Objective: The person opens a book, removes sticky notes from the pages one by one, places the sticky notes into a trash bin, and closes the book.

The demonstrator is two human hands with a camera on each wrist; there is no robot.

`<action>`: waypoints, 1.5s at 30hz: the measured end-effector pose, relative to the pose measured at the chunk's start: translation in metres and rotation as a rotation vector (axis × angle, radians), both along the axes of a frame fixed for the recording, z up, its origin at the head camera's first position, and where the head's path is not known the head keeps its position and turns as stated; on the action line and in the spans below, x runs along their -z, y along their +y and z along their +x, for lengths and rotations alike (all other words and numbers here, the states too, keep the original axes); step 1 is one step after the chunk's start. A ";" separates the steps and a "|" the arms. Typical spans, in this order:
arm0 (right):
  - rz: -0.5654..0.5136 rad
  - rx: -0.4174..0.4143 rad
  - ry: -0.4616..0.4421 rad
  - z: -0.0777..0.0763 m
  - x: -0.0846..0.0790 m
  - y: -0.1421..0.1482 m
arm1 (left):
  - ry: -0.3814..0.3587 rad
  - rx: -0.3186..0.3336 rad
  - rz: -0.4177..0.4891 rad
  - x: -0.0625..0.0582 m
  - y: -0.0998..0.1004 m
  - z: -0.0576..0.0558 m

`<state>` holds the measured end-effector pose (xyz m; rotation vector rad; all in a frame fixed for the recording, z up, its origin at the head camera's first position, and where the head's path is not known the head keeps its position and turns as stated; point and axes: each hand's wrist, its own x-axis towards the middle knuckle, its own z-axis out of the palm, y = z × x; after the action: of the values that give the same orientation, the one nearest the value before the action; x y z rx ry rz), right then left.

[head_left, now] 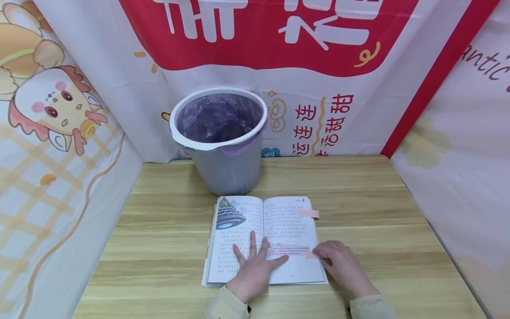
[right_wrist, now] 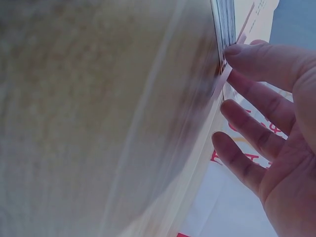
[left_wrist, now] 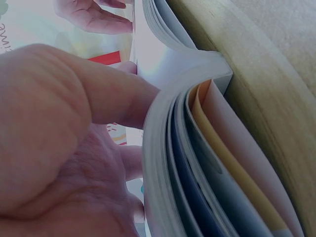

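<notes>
An open book [head_left: 279, 226] lies on the table, with printed text on both pages and a picture at the upper left. My left hand [head_left: 255, 270] rests on it with fingers spread, pressing across the pages near the fold. The curved stack of page edges [left_wrist: 163, 148] shows beside that thumb in the left wrist view. At the right page's edge, my right hand [head_left: 340, 263] pinches a pink sticky tab [head_left: 311, 254] between thumb and index finger. In the right wrist view this pink strip [right_wrist: 222, 83] sticks out past the page edges. A second pink tab [head_left: 308, 214] is higher on that page.
A grey bin [head_left: 229, 166] with a white rim and a purple liner bag stands behind the book, close to its top edge. Wood-grained table [head_left: 167, 248] surrounds the book. Printed cloths hang at the back [head_left: 334, 57] and on both sides.
</notes>
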<state>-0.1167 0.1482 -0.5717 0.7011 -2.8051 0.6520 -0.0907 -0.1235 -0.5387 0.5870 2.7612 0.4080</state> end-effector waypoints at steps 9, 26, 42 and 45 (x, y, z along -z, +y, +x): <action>0.008 -0.007 -0.015 -0.003 0.003 -0.001 | 0.007 -0.002 0.010 0.000 0.000 0.001; 0.042 -0.062 0.068 -0.006 0.002 0.005 | 0.002 -0.002 0.018 -0.001 -0.001 0.000; 0.189 -0.191 0.181 -0.011 -0.001 0.009 | -0.013 -0.003 0.017 -0.007 0.000 0.001; 0.263 -0.248 0.205 -0.012 -0.003 0.012 | -0.017 -0.001 0.013 -0.007 0.000 0.000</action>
<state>-0.1290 0.1598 -0.5684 1.1087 -2.6603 0.2285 -0.0903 -0.1238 -0.5319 0.5830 2.7450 0.4292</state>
